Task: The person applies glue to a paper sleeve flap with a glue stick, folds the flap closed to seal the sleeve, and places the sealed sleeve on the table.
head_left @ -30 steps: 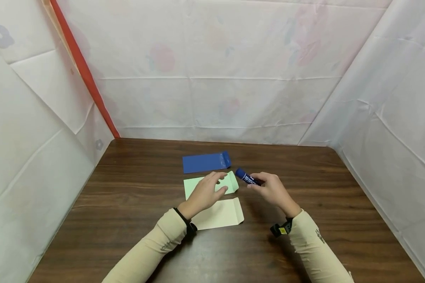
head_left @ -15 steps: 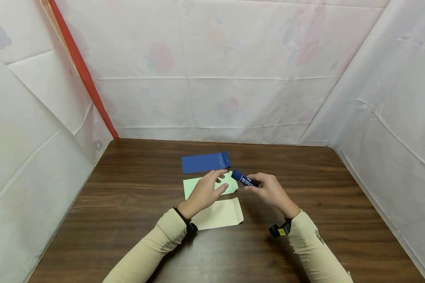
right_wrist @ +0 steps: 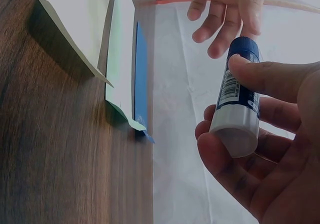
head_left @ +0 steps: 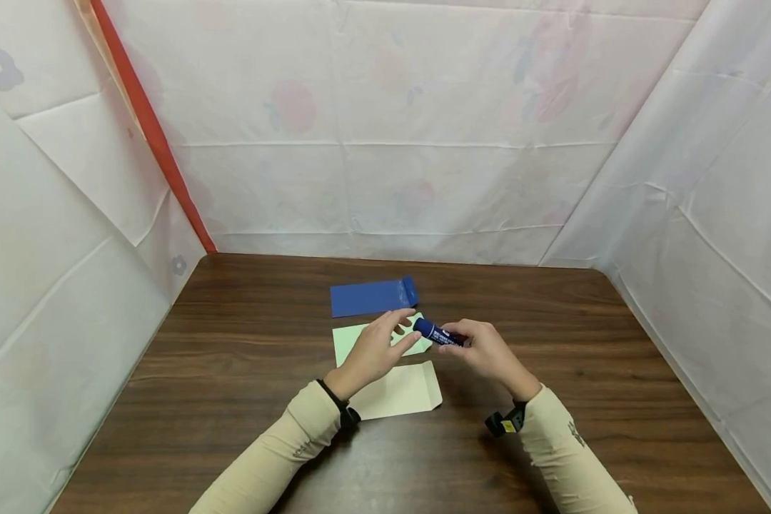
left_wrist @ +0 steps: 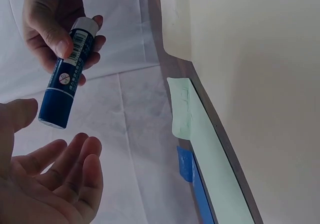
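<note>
A glue stick [right_wrist: 235,101] with a dark blue cap, printed label and white base is gripped between the thumb and fingers of my right hand [head_left: 482,348]. Its capped end points left, tilted, above the table. My left hand [head_left: 375,350] hovers over the envelopes with thumb and fingers spread; in the left wrist view the cap [left_wrist: 56,106] lies between thumb and fingers, with gaps showing. Beneath are a light green envelope [head_left: 353,339], partly hidden by my left hand, and a cream envelope [head_left: 398,391] nearer me. A blue envelope [head_left: 366,298] lies farthest back.
All three envelopes lie in a column on the dark wood table [head_left: 244,357], flaps toward the right. A white patterned sheet [head_left: 385,178] hangs behind the table, with more sheeting at both sides. A red strip [head_left: 148,121] runs down the left corner.
My right hand has moved left with the glue stick, bringing its cap to the fingertips of my left hand. The left hand and envelopes have stayed nearly still.
</note>
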Demonstrator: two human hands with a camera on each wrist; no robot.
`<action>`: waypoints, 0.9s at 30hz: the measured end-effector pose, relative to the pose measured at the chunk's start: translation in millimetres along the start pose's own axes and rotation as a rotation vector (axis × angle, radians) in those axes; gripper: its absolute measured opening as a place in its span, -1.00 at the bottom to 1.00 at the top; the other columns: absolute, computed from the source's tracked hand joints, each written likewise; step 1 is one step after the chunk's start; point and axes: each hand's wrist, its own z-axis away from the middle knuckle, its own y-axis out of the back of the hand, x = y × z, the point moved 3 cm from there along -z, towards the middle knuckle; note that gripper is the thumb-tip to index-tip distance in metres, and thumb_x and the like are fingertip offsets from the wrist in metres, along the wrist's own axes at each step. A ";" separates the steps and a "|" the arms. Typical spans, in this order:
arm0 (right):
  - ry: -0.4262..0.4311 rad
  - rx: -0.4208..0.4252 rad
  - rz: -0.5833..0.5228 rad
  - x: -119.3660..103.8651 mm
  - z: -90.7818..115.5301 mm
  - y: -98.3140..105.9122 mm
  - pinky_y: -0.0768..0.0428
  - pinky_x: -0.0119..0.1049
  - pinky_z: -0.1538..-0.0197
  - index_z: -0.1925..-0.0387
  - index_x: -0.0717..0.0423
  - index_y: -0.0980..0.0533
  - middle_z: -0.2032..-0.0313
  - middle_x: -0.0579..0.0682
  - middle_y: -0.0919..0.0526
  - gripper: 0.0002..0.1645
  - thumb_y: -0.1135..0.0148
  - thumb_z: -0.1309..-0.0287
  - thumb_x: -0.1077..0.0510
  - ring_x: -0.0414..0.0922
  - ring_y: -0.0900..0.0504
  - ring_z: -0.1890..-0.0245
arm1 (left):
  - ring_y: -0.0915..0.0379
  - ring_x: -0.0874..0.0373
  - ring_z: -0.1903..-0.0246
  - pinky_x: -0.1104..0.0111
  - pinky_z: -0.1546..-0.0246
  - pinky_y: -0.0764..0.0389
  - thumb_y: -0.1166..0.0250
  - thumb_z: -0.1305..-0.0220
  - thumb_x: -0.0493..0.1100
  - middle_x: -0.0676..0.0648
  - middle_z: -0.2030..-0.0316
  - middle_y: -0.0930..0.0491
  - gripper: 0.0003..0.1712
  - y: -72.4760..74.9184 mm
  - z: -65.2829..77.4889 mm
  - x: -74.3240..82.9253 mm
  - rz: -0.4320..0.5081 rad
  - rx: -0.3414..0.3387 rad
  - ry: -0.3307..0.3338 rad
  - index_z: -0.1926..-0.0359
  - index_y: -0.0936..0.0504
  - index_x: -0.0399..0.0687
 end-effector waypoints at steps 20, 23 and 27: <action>0.021 -0.015 0.001 -5.7 -1.5 -6.1 -0.52 -0.46 0.40 0.10 0.18 -0.66 0.31 -0.01 -0.70 -0.70 -0.40 -0.10 0.20 -0.30 -0.50 0.43 | -0.60 0.05 0.12 0.26 0.18 -0.60 -0.17 -0.41 0.01 -0.10 0.04 -0.63 -0.49 -0.3 2.6 1.8 0.009 -0.018 -0.013 -0.29 -0.45 -0.12; 0.027 -0.014 -0.001 -6.5 -1.9 -6.7 -0.53 -0.46 0.40 0.09 0.19 -0.66 0.29 0.00 -0.71 -0.70 -0.40 -0.10 0.20 -0.29 -0.51 0.42 | -0.60 0.05 0.13 0.27 0.17 -0.60 -0.19 -0.40 -0.02 -0.09 0.06 -0.64 -0.50 -0.7 1.7 2.0 0.013 -0.019 -0.025 -0.25 -0.48 -0.16; 0.037 -0.015 -0.001 -6.5 -1.8 -7.1 -0.53 -0.46 0.38 0.08 0.18 -0.66 0.29 -0.01 -0.71 -0.69 -0.40 -0.11 0.17 -0.30 -0.52 0.41 | -0.61 0.06 0.15 0.29 0.17 -0.59 -0.21 -0.38 -0.05 -0.07 0.14 -0.66 -0.51 -1.6 0.3 1.8 0.019 -0.024 -0.036 -0.23 -0.50 -0.19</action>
